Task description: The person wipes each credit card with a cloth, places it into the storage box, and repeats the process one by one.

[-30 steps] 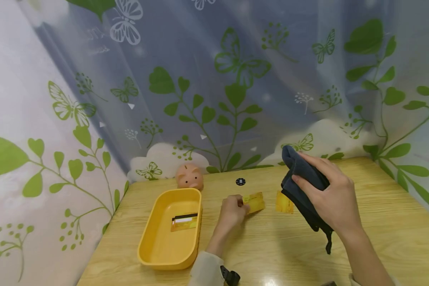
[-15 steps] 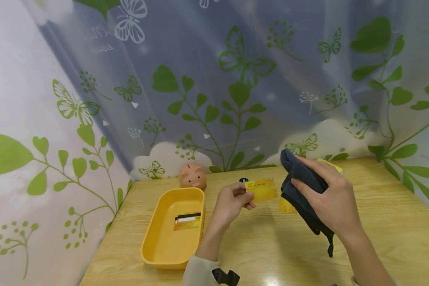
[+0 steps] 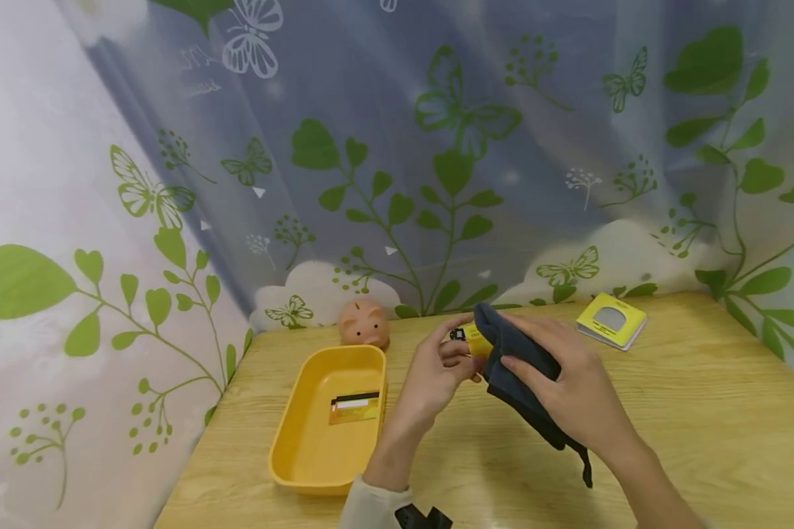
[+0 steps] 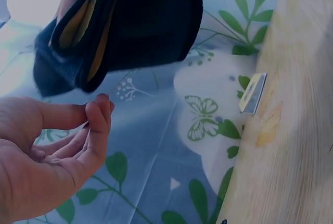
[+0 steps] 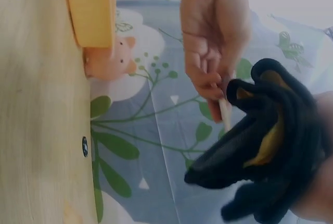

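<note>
Beside the pouch (image 3: 517, 347) in right fingers (image 3: 541, 330), an illegibly printed card (image 3: 478, 341) in left fingers (image 3: 462, 369)

The person's left arm (image 3: 398, 450) bears a pale cream sleeve (image 3: 370, 507), with a black angular device (image 3: 430, 519) near its cuff (image 3: 382, 488).

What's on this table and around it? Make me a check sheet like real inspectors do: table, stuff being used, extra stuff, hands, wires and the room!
Surface: wood table; no spill seen.
Job's things: dark pouch, held up, yellow inside; held card, close to the pouch, can't tell if touching.
Clutter: tray with a striped card in it; pig; chip; yellow booklet; loose card on the table.
Hands: left hand pinches the held card; right hand grips the pouch.
Cables: nothing seen.
Surroundings: curtain with leaves and butterflies.
</note>
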Motion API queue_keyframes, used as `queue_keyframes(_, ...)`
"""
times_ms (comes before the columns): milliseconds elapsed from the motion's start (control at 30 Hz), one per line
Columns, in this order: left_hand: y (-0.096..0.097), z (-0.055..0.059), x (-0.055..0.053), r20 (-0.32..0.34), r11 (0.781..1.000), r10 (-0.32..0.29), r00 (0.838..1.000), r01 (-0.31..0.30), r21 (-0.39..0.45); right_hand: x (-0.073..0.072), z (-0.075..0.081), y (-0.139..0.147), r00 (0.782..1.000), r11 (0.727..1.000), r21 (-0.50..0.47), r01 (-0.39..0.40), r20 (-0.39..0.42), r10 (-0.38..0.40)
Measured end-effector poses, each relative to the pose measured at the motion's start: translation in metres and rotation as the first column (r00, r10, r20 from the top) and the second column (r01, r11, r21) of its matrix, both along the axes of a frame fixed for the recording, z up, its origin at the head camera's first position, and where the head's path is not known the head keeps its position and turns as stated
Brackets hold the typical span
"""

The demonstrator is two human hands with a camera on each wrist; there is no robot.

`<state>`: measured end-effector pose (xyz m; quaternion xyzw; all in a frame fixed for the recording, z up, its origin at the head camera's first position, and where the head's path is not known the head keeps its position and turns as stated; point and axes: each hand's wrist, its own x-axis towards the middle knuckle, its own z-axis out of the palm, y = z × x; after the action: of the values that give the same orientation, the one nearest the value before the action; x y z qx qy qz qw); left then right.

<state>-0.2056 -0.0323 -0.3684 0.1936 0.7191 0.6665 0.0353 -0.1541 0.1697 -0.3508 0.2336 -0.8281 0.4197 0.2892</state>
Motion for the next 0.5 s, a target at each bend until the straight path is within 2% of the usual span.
queue_keyframes(300, 0.005, 0.001, 0.005, -0.061, 0.997, 0.066, 0.996, -0.069, -0.046, 0.003, -0.005, -0.013, 0.997, 0.996, 0.073, -0.046, 0.059, 0.042)
queue_keyframes(500, 0.006, 0.003, 0.006, -0.104, 0.996, 0.083, 0.991, -0.087, -0.035, 0.003, -0.005, -0.015, 0.998, 0.996, 0.071, -0.057, 0.001, 0.057)
